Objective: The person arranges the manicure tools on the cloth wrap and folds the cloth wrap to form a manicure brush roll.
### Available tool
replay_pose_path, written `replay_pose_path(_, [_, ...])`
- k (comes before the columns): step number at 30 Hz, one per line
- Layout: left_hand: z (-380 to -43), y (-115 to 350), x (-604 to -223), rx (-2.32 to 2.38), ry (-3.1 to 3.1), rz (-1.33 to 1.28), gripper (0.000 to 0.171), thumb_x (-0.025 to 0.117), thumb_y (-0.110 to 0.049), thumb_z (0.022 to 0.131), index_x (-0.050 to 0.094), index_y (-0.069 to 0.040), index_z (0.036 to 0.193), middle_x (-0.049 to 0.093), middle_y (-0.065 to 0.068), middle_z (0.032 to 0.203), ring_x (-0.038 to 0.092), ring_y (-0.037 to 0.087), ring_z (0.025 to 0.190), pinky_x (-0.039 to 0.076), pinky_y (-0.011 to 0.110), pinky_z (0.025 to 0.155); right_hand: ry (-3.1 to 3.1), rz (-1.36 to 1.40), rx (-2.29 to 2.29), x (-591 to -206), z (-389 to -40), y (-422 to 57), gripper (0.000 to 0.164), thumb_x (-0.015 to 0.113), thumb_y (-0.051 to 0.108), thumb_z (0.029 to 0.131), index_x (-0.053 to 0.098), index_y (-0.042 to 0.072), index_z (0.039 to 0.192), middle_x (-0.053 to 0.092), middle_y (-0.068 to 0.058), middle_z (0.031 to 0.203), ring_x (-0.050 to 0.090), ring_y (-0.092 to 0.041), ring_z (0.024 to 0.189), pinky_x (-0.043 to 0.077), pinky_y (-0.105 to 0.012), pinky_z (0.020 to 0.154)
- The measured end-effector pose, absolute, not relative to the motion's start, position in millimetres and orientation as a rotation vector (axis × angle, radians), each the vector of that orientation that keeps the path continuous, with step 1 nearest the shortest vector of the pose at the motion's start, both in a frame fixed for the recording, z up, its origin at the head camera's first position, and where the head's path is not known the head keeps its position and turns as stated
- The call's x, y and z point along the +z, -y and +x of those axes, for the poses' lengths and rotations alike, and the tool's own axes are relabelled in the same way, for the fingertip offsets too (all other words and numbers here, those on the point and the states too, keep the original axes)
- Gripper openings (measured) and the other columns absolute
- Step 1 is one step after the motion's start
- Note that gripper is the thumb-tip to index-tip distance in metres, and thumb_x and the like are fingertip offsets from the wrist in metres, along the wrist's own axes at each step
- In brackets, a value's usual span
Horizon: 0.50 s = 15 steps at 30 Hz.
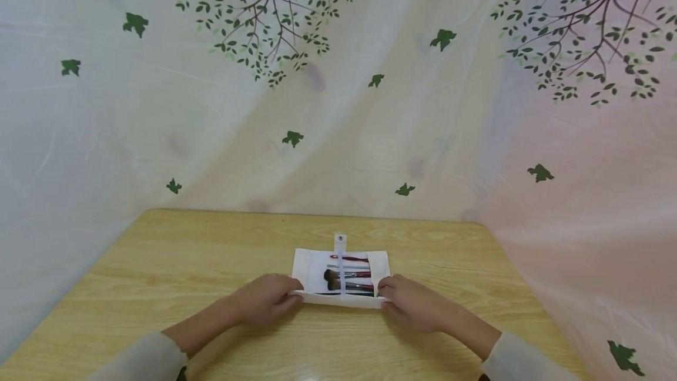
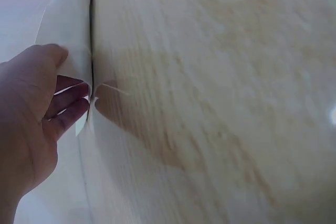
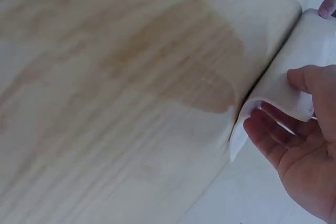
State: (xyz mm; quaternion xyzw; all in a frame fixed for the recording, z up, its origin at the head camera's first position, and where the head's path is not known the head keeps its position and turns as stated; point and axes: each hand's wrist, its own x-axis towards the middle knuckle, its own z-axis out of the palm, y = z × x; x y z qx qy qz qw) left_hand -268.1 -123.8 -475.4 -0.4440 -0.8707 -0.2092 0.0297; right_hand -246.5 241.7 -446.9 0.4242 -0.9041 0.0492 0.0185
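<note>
A white brush roll [image 1: 305, 264] lies on the table with its near edge curled upward. Several makeup brushes [image 1: 357, 274] with red handles lie crosswise inside it, two with fluffy dark heads. A narrow strap with a snap [image 1: 340, 242] runs across them and sticks out past the far edge. My left hand [image 1: 268, 298] pinches the left end of the curled near edge. At the right end, my right hand [image 1: 414, 303] grips the same edge. Both wrist views show the thumb outside the curled white flap [image 3: 312, 40] and the other fingers inside its fold.
The wood-grain table [image 1: 211, 251] stretches around the roll on all sides. Behind it and along the sides hangs a pale curtain [image 1: 238, 151] printed with branches and green leaves. Light sleeves [image 1: 145, 357] cover both forearms.
</note>
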Motion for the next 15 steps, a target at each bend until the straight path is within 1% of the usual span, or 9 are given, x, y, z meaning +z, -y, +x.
replay_pose_path(2, [-271.5,123.4,-473.8,-0.779,2.735,-1.291,0.015,0.057,-0.027,0.106,0.066,-0.019,0.097,0.057,-0.015,0.076,0.050,0.000,0.067,0.047,0.025,0.063,2.812,1.316,0.273,-444.9,-250.7,-243.0,0.013,0.060,0.010,0.102,0.067,0.003,0.110,0.065,-0.002,0.099,0.061,-0.014,0.089,0.053,-0.033,0.079])
replay_pose_path(3, [-273.0,123.1,-473.7,-0.843,2.760,-1.245,0.015,0.056,-0.027,0.107,0.065,-0.019,0.097,0.054,-0.015,0.073,0.048,0.000,0.064,0.045,0.024,0.060,2.821,1.315,0.334,-443.8,-253.1,-243.7,0.012,0.058,0.009,0.103,0.065,0.004,0.110,0.062,0.002,0.091,0.058,-0.010,0.082,0.052,-0.031,0.074])
replay_pose_path(5, [-275.2,122.5,-473.6,-0.926,2.783,-1.165,0.014,0.057,-0.026,0.106,0.064,-0.018,0.098,0.053,-0.014,0.071,0.045,0.000,0.061,0.042,0.023,0.056,2.847,1.301,0.444,-442.0,-258.6,-244.7,0.011,0.054,0.010,0.105,0.062,0.005,0.111,0.053,0.009,0.079,0.048,-0.004,0.071,0.046,-0.027,0.066])
replay_pose_path(7, [-277.2,121.2,-474.1,-0.985,2.794,-1.080,0.013,0.058,-0.026,0.106,0.064,-0.016,0.101,0.053,-0.013,0.071,0.046,0.001,0.061,0.042,0.023,0.056,2.884,1.275,0.519,-441.3,-264.6,-245.9,0.013,0.052,0.012,0.107,0.060,0.006,0.115,0.046,0.012,0.074,0.041,-0.002,0.065,0.042,-0.025,0.063])
replay_pose_path(8, [-278.0,120.3,-474.2,-1.014,2.796,-1.036,0.012,0.059,-0.026,0.105,0.064,-0.015,0.101,0.054,-0.012,0.071,0.046,0.001,0.061,0.041,0.023,0.055,2.898,1.260,0.544,-440.9,-267.6,-246.5,0.015,0.051,0.013,0.108,0.059,0.006,0.117,0.045,0.013,0.073,0.040,-0.001,0.064,0.041,-0.024,0.062])
replay_pose_path(10, [-279.6,118.3,-474.3,-1.045,2.779,-0.969,0.012,0.061,-0.025,0.104,0.065,-0.014,0.101,0.053,-0.011,0.070,0.045,0.003,0.061,0.041,0.024,0.055,2.917,1.227,0.584,-440.1,-273.3,-247.4,0.019,0.051,0.015,0.108,0.059,0.004,0.122,0.047,0.013,0.074,0.041,-0.001,0.064,0.042,-0.025,0.064])
replay_pose_path(12, [-281.5,115.6,-474.5,-1.067,2.763,-0.907,0.011,0.063,-0.023,0.103,0.065,-0.013,0.100,0.052,-0.010,0.069,0.045,0.004,0.060,0.040,0.025,0.055,2.937,1.191,0.636,-438.8,-279.3,-248.2,0.023,0.051,0.017,0.108,0.059,0.002,0.124,0.052,0.011,0.077,0.044,-0.002,0.065,0.044,-0.028,0.067])
replay_pose_path(14, [-283.5,113.1,-474.7,-1.080,2.748,-0.861,0.009,0.065,-0.020,0.102,0.065,-0.012,0.099,0.052,-0.010,0.068,0.044,0.004,0.059,0.040,0.025,0.055,2.954,1.153,0.687,-437.8,-284.7,-248.9,0.026,0.053,0.018,0.108,0.059,0.000,0.126,0.060,0.007,0.086,0.050,-0.003,0.071,0.047,-0.030,0.072])
replay_pose_path(15, [-284.5,111.9,-474.6,-1.088,2.737,-0.849,0.008,0.066,-0.018,0.101,0.065,-0.011,0.099,0.053,-0.009,0.068,0.045,0.004,0.059,0.040,0.025,0.055,2.962,1.142,0.725,-437.4,-287.2,-249.1,0.026,0.054,0.018,0.107,0.059,0.000,0.125,0.062,0.005,0.087,0.052,-0.005,0.072,0.048,-0.032,0.073])
